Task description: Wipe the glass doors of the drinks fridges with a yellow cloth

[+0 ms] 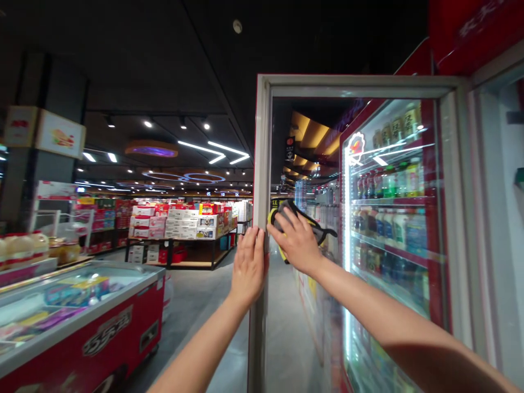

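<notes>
A glass door (262, 153) with a grey frame and red outer edge stands swung out from a fridge. My left hand (248, 267) rests on the door's outer edge, fingers stretched upward and side by side, holding nothing. On the inner side of the glass, my right hand (298, 240) presses a grey and yellow cloth (282, 207) flat, close to the frame. A dark loop of the cloth sticks out to the right of that hand.
Through the glass shows a lit drinks fridge (388, 218) with bottles. A red chest freezer (123, 327) stands at lower left. Stacked boxes (180, 221) sit on a low display behind it, and a dark pillar (53, 109) rises at far left.
</notes>
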`<action>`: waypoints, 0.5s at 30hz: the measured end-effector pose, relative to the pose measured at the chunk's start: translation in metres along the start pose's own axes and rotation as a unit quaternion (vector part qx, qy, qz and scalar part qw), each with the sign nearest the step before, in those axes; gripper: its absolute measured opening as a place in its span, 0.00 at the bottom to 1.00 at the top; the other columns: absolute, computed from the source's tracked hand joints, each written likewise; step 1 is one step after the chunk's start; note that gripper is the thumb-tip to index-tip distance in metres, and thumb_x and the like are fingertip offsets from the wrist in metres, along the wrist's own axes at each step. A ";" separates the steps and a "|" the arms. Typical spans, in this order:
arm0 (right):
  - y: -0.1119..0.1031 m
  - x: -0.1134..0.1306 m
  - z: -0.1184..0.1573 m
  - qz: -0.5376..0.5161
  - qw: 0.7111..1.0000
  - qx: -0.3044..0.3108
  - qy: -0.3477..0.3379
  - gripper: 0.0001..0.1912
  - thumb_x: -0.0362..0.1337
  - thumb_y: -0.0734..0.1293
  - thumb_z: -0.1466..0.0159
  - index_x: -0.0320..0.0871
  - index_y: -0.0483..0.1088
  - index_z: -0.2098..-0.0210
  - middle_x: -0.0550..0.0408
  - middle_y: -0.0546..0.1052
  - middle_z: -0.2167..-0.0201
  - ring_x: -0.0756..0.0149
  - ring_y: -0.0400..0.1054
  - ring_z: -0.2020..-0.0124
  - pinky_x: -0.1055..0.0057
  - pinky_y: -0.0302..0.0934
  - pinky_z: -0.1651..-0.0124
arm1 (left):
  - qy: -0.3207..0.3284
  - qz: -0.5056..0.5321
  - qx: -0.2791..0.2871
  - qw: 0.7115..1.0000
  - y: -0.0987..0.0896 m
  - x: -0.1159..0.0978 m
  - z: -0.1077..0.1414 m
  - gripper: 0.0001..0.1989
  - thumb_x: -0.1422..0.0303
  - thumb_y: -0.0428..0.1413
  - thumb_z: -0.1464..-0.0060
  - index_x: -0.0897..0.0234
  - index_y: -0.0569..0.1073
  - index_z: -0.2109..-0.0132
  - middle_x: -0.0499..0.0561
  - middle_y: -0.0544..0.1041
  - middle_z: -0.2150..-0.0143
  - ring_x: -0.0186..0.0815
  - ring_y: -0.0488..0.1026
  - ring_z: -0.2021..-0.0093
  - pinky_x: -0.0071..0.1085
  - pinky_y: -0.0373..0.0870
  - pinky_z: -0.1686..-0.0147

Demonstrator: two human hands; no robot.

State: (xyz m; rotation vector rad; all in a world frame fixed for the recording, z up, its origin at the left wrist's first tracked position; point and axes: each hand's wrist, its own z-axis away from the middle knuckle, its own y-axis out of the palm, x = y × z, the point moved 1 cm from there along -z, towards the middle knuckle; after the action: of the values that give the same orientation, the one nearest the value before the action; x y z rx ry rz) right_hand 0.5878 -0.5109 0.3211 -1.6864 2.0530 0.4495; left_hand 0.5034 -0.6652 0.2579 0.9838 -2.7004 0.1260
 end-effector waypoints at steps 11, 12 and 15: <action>-0.009 -0.030 -0.019 -0.010 0.995 0.025 0.097 0.23 0.36 0.64 0.29 0.53 0.69 0.35 0.49 0.69 0.33 0.50 0.53 0.27 0.48 0.49 0.29 | 0.013 0.063 -0.013 0.998 0.001 -0.010 -0.057 0.35 0.78 0.44 0.33 0.60 0.44 0.23 0.62 0.60 0.26 0.41 0.49 0.23 0.48 0.55 0.26; -0.010 -0.028 -0.011 -0.015 0.997 0.035 0.065 0.22 0.36 0.64 0.29 0.54 0.70 0.36 0.50 0.70 0.33 0.51 0.53 0.27 0.49 0.48 0.29 | 0.017 0.068 -0.010 0.997 0.000 -0.008 -0.060 0.35 0.78 0.43 0.33 0.61 0.45 0.23 0.62 0.60 0.26 0.41 0.49 0.23 0.48 0.55 0.26; -0.017 -0.045 -0.002 -0.016 0.998 0.066 -0.002 0.22 0.37 0.65 0.29 0.57 0.71 0.37 0.53 0.71 0.34 0.54 0.54 0.28 0.52 0.49 0.29 | 0.036 0.080 0.001 0.996 -0.002 -0.002 -0.066 0.34 0.79 0.43 0.34 0.62 0.48 0.24 0.62 0.60 0.25 0.41 0.47 0.22 0.49 0.53 0.26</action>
State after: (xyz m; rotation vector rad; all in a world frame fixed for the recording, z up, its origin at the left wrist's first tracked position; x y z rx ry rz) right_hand 0.6111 -0.4784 0.3472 -1.6377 2.0027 0.3003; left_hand 0.5207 -0.6539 0.3211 0.7485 -2.7092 0.1913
